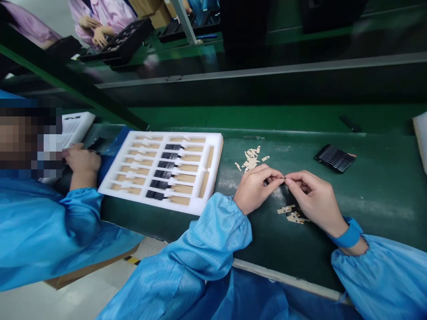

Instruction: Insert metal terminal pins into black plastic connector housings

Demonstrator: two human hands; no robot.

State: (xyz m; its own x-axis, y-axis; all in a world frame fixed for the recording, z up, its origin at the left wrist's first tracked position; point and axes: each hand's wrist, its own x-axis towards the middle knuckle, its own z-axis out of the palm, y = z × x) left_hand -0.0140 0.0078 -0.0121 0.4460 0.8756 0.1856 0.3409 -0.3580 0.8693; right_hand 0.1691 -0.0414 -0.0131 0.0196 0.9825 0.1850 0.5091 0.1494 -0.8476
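Observation:
My left hand [255, 189] and my right hand [315, 198] meet fingertip to fingertip above the green work surface, both closed in a pinch. A small dark piece [284, 178] shows between the fingertips; most of it is hidden, so its kind is unclear. Just beyond my left hand lies a loose pile of small cream-coloured flat pieces with holes [251, 158]. A few similar pieces with brassy parts [294, 216] lie below my right hand. Farther right sits a black slotted block of thin strips [336, 158]. A blue band circles my right wrist.
A white foam tray [218, 155] on the left holds several black finned parts [163, 174] in its slots. Beyond it, a co-worker's hand [83, 165] works near another white tray [78, 126]. A dark strip [350, 123] lies at the back right. A green post slants across the left.

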